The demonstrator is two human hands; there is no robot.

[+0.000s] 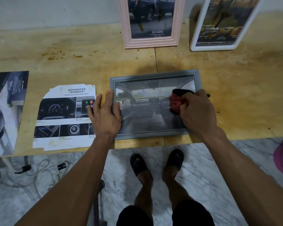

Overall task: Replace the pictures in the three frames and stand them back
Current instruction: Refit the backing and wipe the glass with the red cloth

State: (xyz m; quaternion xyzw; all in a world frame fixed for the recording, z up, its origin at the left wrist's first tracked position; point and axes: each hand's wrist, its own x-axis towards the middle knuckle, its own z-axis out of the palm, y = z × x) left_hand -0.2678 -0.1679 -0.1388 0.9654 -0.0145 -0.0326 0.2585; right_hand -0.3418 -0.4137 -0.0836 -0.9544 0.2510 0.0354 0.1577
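Fingers of right hand [197, 110] clutch red cloth [176, 101] on grey frame [155, 74]; left hand [104, 111] flat.

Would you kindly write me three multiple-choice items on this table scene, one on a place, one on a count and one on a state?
1. Where does the grey frame lie?
A. Flat on the wooden table, near its front edge
B. Leaning on the wall
C. On the floor

2. How many frames stand upright at the back?
A. One
B. Two
C. Three

3. What is the right hand doing?
A. Resting open on the table
B. Gripping a red and black cloth on the frame's glass
C. Holding a loose page

Key: 1 A, the frame lies face up while the left hand rests on its left edge; 2 B, the pink frame and the white frame stand there; 3 B, the fingers curl round the cloth against the glass.
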